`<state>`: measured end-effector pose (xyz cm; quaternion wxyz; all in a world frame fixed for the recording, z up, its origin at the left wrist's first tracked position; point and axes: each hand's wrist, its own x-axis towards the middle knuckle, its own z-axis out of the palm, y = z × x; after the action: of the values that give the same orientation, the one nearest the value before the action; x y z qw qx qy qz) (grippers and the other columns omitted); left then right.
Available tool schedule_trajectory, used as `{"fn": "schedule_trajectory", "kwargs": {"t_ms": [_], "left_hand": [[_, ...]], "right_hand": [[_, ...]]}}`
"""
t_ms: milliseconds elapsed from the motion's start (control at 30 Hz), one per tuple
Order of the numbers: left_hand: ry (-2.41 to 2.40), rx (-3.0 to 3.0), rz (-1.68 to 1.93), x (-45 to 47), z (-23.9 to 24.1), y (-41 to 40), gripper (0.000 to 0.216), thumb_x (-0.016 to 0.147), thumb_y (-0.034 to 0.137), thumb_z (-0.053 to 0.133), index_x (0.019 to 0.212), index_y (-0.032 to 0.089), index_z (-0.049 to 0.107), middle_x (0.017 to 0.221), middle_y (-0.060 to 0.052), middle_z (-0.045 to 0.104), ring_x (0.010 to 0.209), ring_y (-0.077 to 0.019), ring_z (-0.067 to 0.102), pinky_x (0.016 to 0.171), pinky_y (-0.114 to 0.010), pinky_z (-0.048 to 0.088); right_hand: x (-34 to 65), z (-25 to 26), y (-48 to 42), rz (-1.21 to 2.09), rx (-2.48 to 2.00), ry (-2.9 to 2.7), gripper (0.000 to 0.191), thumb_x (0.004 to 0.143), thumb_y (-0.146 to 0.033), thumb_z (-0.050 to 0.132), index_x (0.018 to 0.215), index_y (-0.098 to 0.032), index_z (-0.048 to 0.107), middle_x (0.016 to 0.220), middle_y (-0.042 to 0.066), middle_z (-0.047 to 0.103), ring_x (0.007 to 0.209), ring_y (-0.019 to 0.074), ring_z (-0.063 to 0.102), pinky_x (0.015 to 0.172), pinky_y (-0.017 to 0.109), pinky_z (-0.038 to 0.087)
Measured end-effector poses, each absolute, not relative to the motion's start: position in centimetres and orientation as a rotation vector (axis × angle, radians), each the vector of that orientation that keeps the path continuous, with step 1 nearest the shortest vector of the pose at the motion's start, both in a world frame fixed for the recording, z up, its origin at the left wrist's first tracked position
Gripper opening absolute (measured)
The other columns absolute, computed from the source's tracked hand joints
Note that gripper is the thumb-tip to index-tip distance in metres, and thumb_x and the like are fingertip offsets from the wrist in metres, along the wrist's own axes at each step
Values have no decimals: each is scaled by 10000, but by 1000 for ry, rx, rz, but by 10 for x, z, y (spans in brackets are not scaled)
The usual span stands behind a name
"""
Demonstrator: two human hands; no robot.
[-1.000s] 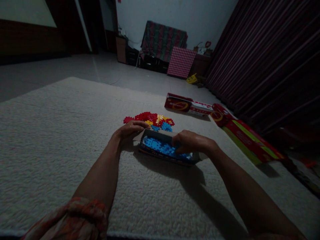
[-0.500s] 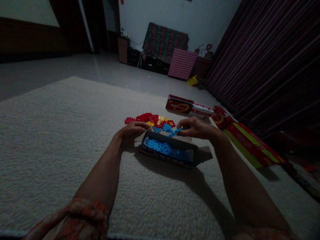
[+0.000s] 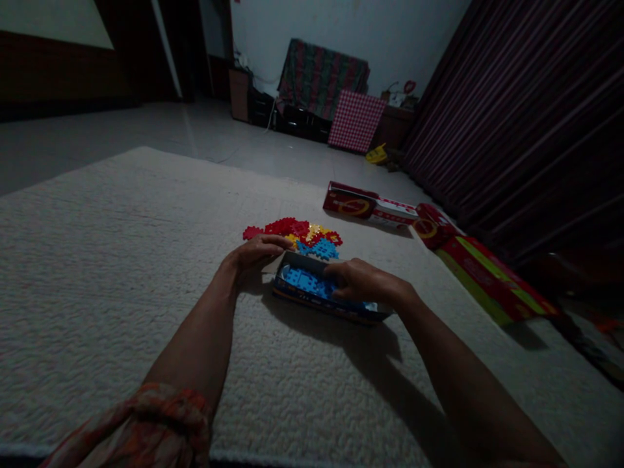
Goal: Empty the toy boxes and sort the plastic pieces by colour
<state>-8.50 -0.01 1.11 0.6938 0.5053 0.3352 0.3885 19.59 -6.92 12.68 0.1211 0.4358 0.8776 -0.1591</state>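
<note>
A small dark blue cardboard box (image 3: 316,305) lies open on the pale mat, with blue plastic interlocking pieces (image 3: 303,279) inside. At its far left corner, my left hand (image 3: 260,249) holds the flap edge between thumb and fingers. My right hand (image 3: 358,279) reaches down into the box, fingers curled among the blue pieces; what lies between the fingertips is hidden. Just behind the box is a pile of notched plastic pieces: red ones (image 3: 287,227), yellow ones (image 3: 316,232) and blue ones (image 3: 325,248).
A pale textured mat (image 3: 146,273) covers the floor here. Red cartons (image 3: 353,200) and a red and green carton (image 3: 492,279) lie to the right. Farther off stand a cloth-covered object (image 3: 322,78), a checked panel (image 3: 357,120) and a dark curtain (image 3: 468,110).
My right hand has moved from behind the box down into it. The blue piece it held is out of those fingers, and the pile shows more blue. My left hand stays put.
</note>
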Motion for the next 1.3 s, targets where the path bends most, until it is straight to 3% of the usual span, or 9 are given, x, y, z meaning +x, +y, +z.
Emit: {"fn": "schedule_trajectory", "kwargs": {"t_ms": [200,433,600,800,933,1067,1200,1300], "left_hand": [[774,1084,881,-84,13,-1,321,644,158,770,965,151,786,1030,-111,776,817,-191,701,778,-331,541],[771,1097,879,-85,12,-1,303,685,143,749,986,146,779,987,-112,779,818,-199,707,803,-357,544],[757,1086,875,-86,12,-2,322,688,144,751,1009,146,771,1002,-109,776,820,-193,708,787,-344,546],[769,1088,866,-86,11,-2,340,697,150,742,1036,149,768,1033,-118,771,826,-203,703,800,-362,538],[773,1125,882,-87,9,-1,310,711,157,725,1018,165,771,1037,-116,773,847,-212,699,809,-361,530],[751,1125,872,-87,9,-1,306,703,155,724,1005,167,771,1031,-109,772,839,-201,690,801,-352,524],[762,1108,865,-87,10,0,325,674,168,754,998,165,772,1006,-95,769,827,-191,688,804,-343,523],[778,1107,871,-86,8,1,340,656,172,768,997,170,781,1011,-93,767,826,-186,686,808,-336,522]], "right_hand": [[190,116,-72,-295,1235,2499,427,827,-300,682,1252,-265,654,1074,72,733,917,211,677,727,266,443],[191,119,-77,-141,1303,2475,365,847,-264,632,1205,-302,697,1056,71,738,934,235,691,748,290,465],[188,128,-87,-59,1308,2478,269,857,-204,612,1093,-237,737,1065,98,727,957,234,683,769,288,468],[208,150,-80,-336,1256,2594,197,771,-172,689,946,-220,766,933,48,731,837,185,654,707,250,436],[227,157,-56,-704,1309,2694,157,784,-271,695,912,-200,754,772,-9,689,673,130,582,607,231,392],[221,144,-30,-954,1530,2858,214,782,-354,690,889,-173,731,731,-7,651,648,124,536,595,244,392],[204,131,-26,-732,1791,3025,321,761,-346,724,1017,-153,723,791,25,665,682,135,548,616,254,410],[204,133,-41,-564,1684,2959,273,801,-300,688,1029,-158,741,794,32,682,699,137,572,629,245,408]]}}
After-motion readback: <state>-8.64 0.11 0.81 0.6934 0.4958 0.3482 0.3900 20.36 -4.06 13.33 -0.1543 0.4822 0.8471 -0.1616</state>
